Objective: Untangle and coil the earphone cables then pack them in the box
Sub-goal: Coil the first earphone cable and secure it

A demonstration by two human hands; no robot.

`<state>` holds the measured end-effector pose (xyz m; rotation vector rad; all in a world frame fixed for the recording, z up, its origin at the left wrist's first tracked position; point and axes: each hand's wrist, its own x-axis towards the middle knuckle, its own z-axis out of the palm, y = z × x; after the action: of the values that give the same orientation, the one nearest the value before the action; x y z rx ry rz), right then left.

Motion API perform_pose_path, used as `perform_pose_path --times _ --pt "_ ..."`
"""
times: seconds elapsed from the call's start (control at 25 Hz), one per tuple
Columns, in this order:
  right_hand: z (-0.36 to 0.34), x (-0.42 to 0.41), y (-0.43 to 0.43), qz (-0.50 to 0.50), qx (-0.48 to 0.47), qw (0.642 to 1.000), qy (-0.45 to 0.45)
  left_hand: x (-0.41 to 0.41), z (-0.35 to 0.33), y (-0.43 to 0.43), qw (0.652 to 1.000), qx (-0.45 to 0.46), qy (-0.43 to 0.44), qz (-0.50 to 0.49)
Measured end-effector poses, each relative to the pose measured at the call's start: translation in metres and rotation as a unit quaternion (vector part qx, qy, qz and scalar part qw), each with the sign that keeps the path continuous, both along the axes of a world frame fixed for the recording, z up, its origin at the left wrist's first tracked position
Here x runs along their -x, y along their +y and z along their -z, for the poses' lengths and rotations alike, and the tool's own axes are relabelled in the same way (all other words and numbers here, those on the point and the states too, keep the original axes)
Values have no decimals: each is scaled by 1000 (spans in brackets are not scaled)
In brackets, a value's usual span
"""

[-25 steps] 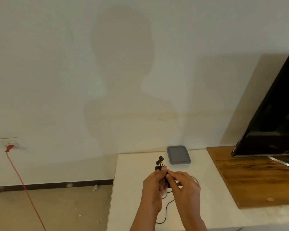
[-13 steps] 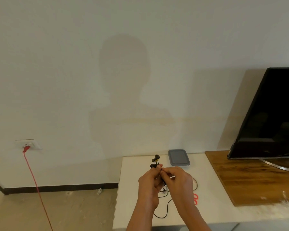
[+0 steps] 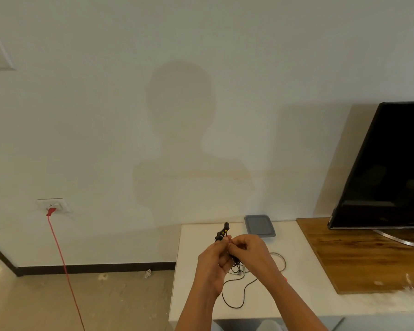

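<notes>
Both left hand (image 3: 212, 262) and right hand (image 3: 251, 252) seemingly pinch the earphone cable (image 3: 236, 265); box (image 3: 259, 226) sits just upper-right, nearer the right hand.

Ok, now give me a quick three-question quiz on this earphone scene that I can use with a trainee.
1. True or false: the grey box sits on the white table, beyond both hands.
2. What do the left hand and the right hand hold between them? A) a black earphone cable B) a spoon C) a pen
3. Fill in: the TV stands on a ____.

Key: 1 true; 2 A; 3 wooden board.
</notes>
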<state>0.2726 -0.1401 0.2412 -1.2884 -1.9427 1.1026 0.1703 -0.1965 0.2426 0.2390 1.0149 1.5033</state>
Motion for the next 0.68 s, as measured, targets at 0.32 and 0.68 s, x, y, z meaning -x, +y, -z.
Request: perform_pose_path --times 0.32,0.68 --pt "4 -11 7 -42 83 995 23 25 4 -15 996 24 60 58" --pt "-8 -17 -1 -66 112 991 35 25 5 -18 990 8 125 66"
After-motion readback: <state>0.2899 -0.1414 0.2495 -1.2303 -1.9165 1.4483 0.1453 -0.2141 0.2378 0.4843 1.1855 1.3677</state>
